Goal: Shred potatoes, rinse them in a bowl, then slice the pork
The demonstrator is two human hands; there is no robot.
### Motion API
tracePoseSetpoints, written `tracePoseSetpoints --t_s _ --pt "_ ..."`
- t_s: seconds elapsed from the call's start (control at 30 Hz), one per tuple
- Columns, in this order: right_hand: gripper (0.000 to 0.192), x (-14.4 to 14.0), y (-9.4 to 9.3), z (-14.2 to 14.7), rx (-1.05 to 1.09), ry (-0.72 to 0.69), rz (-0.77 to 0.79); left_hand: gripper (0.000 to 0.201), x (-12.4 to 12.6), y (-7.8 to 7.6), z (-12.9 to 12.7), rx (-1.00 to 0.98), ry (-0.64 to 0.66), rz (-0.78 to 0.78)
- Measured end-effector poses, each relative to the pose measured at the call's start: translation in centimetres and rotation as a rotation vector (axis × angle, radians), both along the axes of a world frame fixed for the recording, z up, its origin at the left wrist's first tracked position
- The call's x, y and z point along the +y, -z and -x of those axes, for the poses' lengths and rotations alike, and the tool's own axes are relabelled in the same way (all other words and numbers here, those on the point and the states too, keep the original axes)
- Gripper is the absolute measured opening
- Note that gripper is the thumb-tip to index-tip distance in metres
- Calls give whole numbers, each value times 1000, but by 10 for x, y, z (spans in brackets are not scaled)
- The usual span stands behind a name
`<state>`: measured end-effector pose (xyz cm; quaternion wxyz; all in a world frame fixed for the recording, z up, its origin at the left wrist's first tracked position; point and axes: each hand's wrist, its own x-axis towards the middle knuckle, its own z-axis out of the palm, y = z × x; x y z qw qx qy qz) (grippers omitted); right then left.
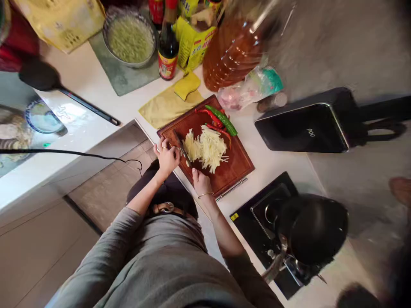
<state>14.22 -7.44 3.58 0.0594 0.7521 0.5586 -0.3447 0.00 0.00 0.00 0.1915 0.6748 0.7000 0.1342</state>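
Note:
A kitchen knife point(181, 146) is gripped by my right hand point(202, 183) at the near side of the wooden cutting board point(231, 171). Its dark blade points away to the left, beside a heap of pale shredded strips point(212, 147), perhaps potato. My left hand point(167, 157) is closed with curled fingers at the board's left edge, close against the blade. What those fingers hold, if anything, is hidden. Small pale bits lie by the blade. Red chillies point(214, 117) and a green chilli pepper point(222, 119) rest at the board's far side.
A yellow cloth point(167, 105), sauce bottle point(168, 51), bowl of greenish shreds point(131, 39) and large oil jug point(229, 51) stand beyond the board. Rightward are a black knife block point(302, 126) and a stove point(247, 214) with a dark wok point(316, 229). A black spatula point(86, 102) lies left.

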Motion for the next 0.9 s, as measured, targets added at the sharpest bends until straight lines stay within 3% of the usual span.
tracePoseSetpoints --t_s 0.2,0.33,0.43,0.7,0.9 --pt "65 6 7 3 30 24 -11 22 4 0 -4 -24 -36 43" --pt "77 7 21 1 213 171 -85 23 3 2 -1 -47 -27 37" --pt "78 6 21 1 263 244 -123 22 1 4 2 -61 -4 37" --pt "72 -2 6 0 145 76 -123 14 -1 5 3 -59 -9 19" --pt "69 -4 7 -2 130 128 -139 14 4 1 -2 -42 -42 25"
